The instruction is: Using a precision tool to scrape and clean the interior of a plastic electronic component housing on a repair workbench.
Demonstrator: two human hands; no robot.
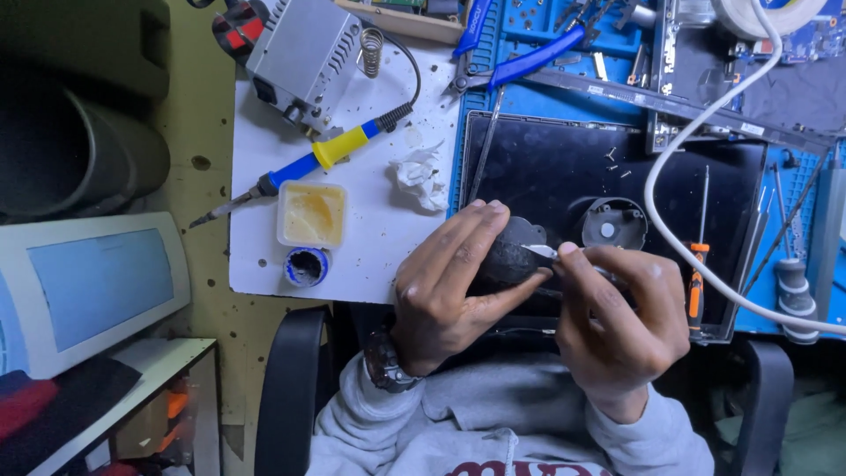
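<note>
My left hand (445,282) grips a small black rounded device shell (509,260) above the black laptop panel (546,167). My right hand (621,322) is pinched on a thin pale piece at the shell's right end, with thumb and forefinger touching it. Both hands sit close together over the front edge of the bench. A round grey plastic part (611,225) lies on the panel just behind my right hand. What the right fingers pinch is mostly hidden.
A blue and yellow soldering iron (317,159) lies on the white board (388,238), beside a flux tub (311,214), a crumpled tissue (421,176) and a grey soldering station (304,53). An orange screwdriver (697,273), blue cutters (529,57) and a white cable (670,229) are to the right.
</note>
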